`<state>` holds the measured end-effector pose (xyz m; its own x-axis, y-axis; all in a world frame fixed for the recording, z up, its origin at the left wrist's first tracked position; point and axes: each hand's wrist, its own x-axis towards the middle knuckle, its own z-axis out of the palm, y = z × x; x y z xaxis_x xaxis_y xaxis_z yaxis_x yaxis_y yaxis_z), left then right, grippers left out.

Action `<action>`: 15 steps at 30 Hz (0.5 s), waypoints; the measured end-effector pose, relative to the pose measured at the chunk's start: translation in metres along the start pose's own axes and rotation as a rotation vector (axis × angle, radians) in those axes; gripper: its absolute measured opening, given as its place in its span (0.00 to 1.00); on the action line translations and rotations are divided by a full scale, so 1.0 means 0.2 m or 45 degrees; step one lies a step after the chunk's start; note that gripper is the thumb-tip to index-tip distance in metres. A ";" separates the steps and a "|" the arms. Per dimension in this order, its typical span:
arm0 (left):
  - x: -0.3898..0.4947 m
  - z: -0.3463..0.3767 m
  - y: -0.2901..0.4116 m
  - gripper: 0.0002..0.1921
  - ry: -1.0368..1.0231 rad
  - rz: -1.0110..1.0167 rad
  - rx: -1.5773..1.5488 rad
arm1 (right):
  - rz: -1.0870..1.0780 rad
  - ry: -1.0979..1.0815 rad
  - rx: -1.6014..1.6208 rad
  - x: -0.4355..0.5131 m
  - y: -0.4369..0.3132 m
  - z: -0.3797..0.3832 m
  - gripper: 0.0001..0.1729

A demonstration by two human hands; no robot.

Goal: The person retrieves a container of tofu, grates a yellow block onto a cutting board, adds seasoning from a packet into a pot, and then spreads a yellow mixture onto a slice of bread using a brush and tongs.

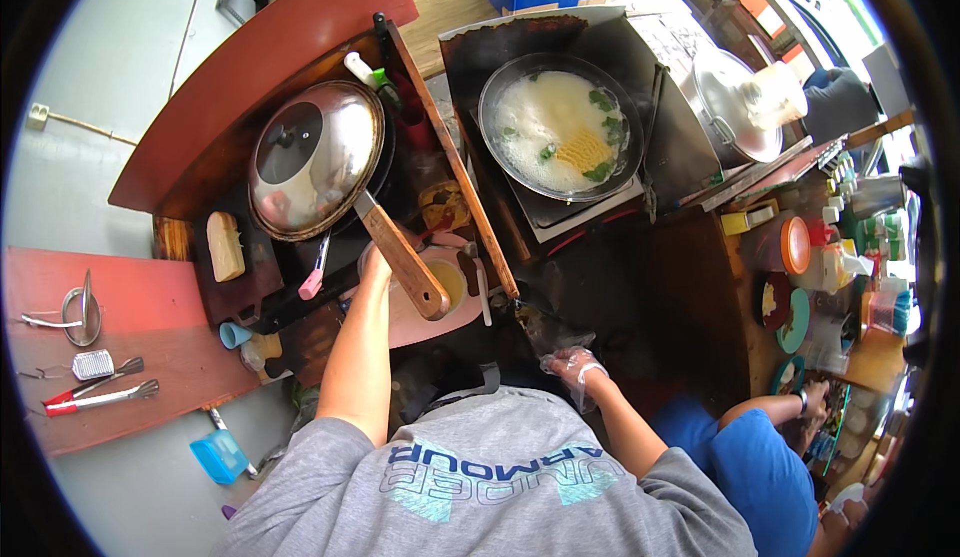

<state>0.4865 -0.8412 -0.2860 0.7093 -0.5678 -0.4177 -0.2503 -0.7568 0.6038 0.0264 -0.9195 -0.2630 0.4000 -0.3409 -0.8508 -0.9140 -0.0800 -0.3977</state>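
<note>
My left hand reaches past the wooden handle of a domed metal lid or pan with a dark glass window. The handle hides most of its fingers, so what it holds cannot be seen. Beside it, on a pink board, stands a bowl of yellowish liquid. My right hand, in a clear plastic glove, hangs low at the front. Loose clear plastic shows at its fingers; whether it grips this is unclear. Ahead, a wok holds bubbling pale broth, a noodle block and green leaves.
A wooden divider edge separates the two stoves. A lidded metal pot stands right of the wok. Tongs and a grater lie on the red left shelf. A person in blue works at the right counter.
</note>
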 end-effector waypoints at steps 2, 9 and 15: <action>0.03 0.05 0.03 0.11 -0.108 -0.054 -0.217 | 0.018 -0.026 0.073 0.01 0.00 -0.01 0.31; 0.07 0.16 0.03 0.11 -0.614 -0.637 -1.410 | 0.017 0.002 0.057 0.02 -0.01 -0.04 0.30; 0.01 0.21 -0.10 0.12 -0.585 -0.876 -1.803 | 0.006 -0.023 0.047 0.07 -0.01 -0.06 0.31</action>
<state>0.4649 -0.8413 -0.3282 0.1170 -0.5081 -0.8533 0.9614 -0.1574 0.2256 0.0326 -0.9348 -0.2714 0.3973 -0.3243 -0.8585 -0.9129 -0.0441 -0.4058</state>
